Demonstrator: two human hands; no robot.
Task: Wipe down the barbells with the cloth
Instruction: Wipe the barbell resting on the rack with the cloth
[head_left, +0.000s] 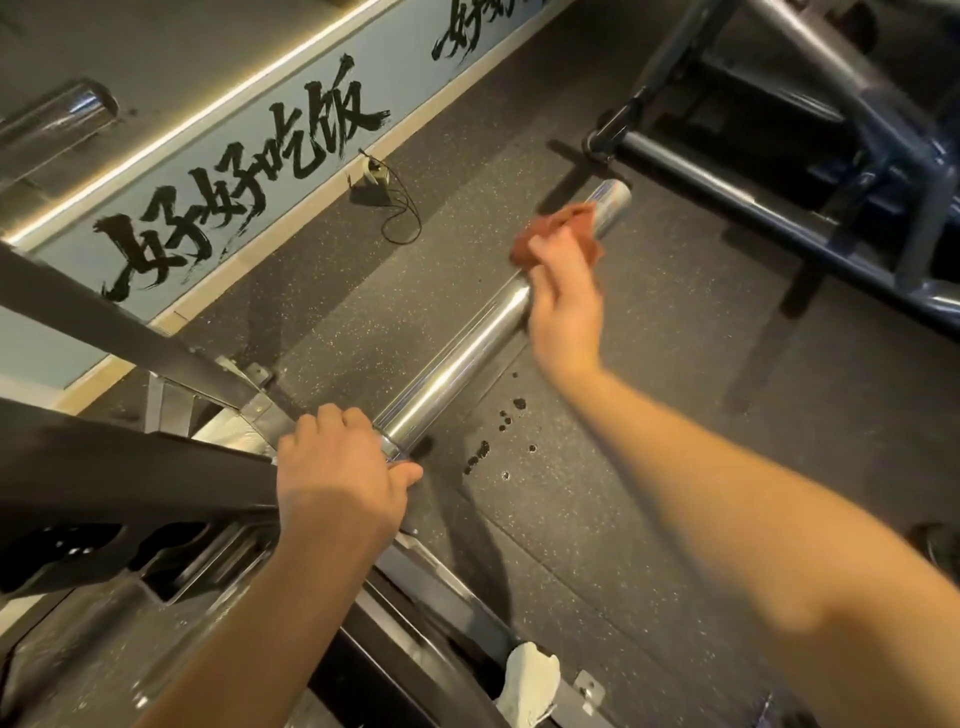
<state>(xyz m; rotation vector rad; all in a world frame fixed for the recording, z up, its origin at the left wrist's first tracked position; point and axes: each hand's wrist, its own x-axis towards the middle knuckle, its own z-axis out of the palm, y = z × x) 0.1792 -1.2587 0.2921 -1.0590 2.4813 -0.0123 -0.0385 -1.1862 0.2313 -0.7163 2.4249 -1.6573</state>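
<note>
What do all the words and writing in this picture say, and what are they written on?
"好好吃饭" in big black brush strokes, on the pale blue wall band along the floor.
A second set of brush characters further along the same band is cut off by the picture's top edge; only its lower part shows, so it cannot be read.
The chrome barbell sleeve, the reddish cloth and the rack show no readable writing.

Dark wet spots (498, 436) noted on speckled rubber floor (649, 493), between the hands. Black cable (400, 218) coiled beyond them by the lettered wall panel (234, 171). White shoe (530, 680) seen below. Blue machine frame (779, 208) at far right.
</note>
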